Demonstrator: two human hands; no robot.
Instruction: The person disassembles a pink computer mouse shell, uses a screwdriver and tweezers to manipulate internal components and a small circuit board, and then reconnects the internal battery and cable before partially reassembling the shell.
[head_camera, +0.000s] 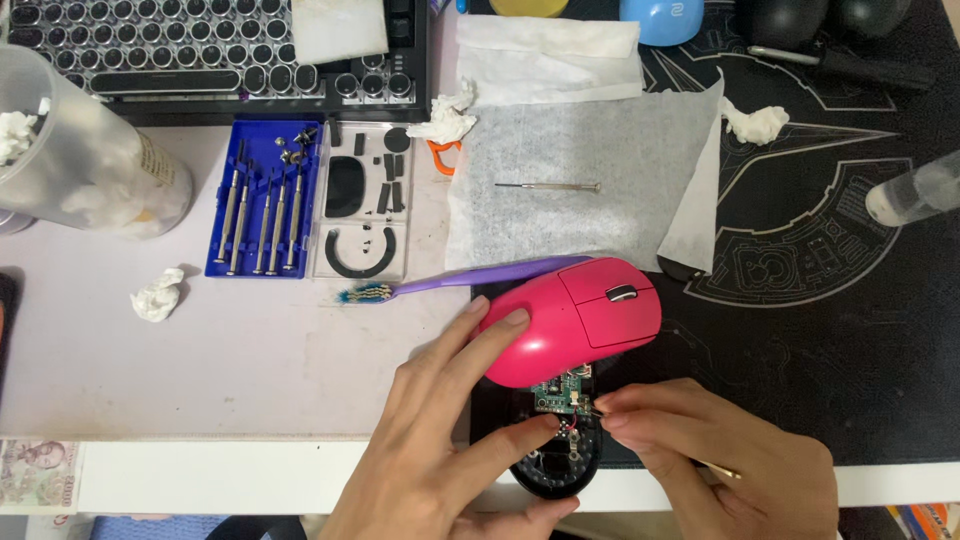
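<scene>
- White counter (250, 360) seen from above, black patterned desk mat (820, 330) over its right half, retro round-key keyboard (200, 50) along the far edge.
- Left hand (450, 440): grip wrapped loosely on the pink mouse shell (570, 315), index and middle finger on its left side, thumb down on the black mouse base (555, 465). Shell is lifted off and tilted up at the far side of the base.
- Right hand (720, 460): grip pinched closed on a thin metal tool (725, 470), tip at the green circuit board (560, 395) inside the base. Exact contact point too small to tell.
- Mouse sits at the near edge of the mat, just in front of the person.
- Purple toothbrush (450, 280) lies behind the shell, bristles pointing left.
- Blue precision screwdriver case (262, 200) open, clear tray beside it with black mouse feet (360, 250).
- One small screwdriver (548, 186) lies on a white wipe (580, 190).
- Crumpled tissue (157, 294) on the left, clear plastic jar (80, 150) at top left.
</scene>
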